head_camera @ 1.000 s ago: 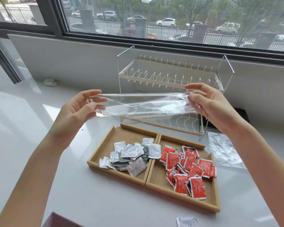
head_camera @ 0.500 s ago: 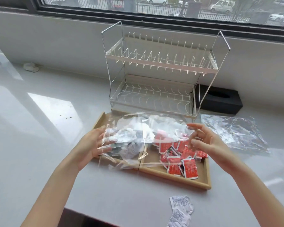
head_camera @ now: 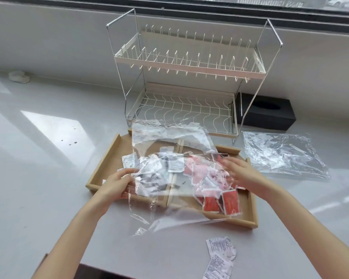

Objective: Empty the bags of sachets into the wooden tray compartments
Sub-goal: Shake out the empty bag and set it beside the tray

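A two-compartment wooden tray (head_camera: 107, 164) lies on the white counter. White and grey sachets (head_camera: 129, 161) fill its left compartment, red sachets (head_camera: 230, 202) its right one. An empty clear plastic bag (head_camera: 169, 137) is spread over the tray and partly veils both piles. My left hand (head_camera: 117, 184) grips the bag's left edge at the tray's front left. My right hand (head_camera: 240, 174) rests flat on the bag over the red sachets, fingers apart.
A two-tier wire dish rack (head_camera: 187, 63) stands right behind the tray. A second empty clear bag (head_camera: 282, 154) lies to the right, a black box (head_camera: 270, 115) behind it. Two loose white sachets (head_camera: 220, 256) lie near the counter's front edge.
Both hands have come down from chest height, lowering the stretched empty bag onto the tray. The bag now lies over the sachets and the view has tilted downward.
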Demonstrator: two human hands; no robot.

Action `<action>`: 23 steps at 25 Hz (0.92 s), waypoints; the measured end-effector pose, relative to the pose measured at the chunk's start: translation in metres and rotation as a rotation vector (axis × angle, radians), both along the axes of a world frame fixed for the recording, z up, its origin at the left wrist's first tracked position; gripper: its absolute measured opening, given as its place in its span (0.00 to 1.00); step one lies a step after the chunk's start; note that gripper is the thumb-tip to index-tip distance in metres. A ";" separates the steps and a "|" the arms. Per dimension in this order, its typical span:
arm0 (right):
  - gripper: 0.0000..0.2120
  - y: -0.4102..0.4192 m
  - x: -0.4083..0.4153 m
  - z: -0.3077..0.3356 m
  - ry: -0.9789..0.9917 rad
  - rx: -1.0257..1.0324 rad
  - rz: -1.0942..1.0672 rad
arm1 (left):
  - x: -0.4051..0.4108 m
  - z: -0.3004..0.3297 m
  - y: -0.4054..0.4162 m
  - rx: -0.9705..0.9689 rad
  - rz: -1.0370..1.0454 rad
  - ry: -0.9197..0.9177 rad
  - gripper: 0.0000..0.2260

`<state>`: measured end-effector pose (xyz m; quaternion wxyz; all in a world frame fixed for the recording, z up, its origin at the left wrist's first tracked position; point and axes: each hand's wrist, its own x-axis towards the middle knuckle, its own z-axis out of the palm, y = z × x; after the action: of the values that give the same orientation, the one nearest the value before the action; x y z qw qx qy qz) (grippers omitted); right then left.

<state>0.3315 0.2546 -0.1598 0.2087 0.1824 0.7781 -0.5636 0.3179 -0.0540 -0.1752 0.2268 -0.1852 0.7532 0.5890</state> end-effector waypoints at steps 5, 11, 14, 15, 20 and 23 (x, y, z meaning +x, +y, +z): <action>0.22 -0.006 -0.028 -0.002 0.168 0.127 -0.071 | -0.006 -0.004 -0.003 -0.028 -0.040 0.073 0.11; 0.31 -0.001 -0.017 -0.001 0.278 -0.010 -0.046 | -0.016 0.001 0.005 0.101 0.038 0.179 0.07; 0.25 0.003 -0.008 0.003 0.324 -0.040 -0.083 | -0.021 0.003 0.010 0.097 0.120 0.224 0.05; 0.23 0.004 -0.005 0.006 0.340 -0.042 -0.093 | -0.022 0.004 0.012 0.087 0.128 0.239 0.06; 0.22 0.010 0.001 0.014 0.360 -0.062 -0.106 | -0.027 0.008 0.012 0.093 0.130 0.306 0.07; 0.23 0.012 0.005 0.020 0.389 -0.053 -0.141 | -0.025 0.010 0.011 0.111 0.175 0.418 0.06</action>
<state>0.3366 0.2667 -0.1402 0.0195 0.1184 0.7740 -0.6217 0.2932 -0.0430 -0.1652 0.0236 -0.1112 0.7314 0.6724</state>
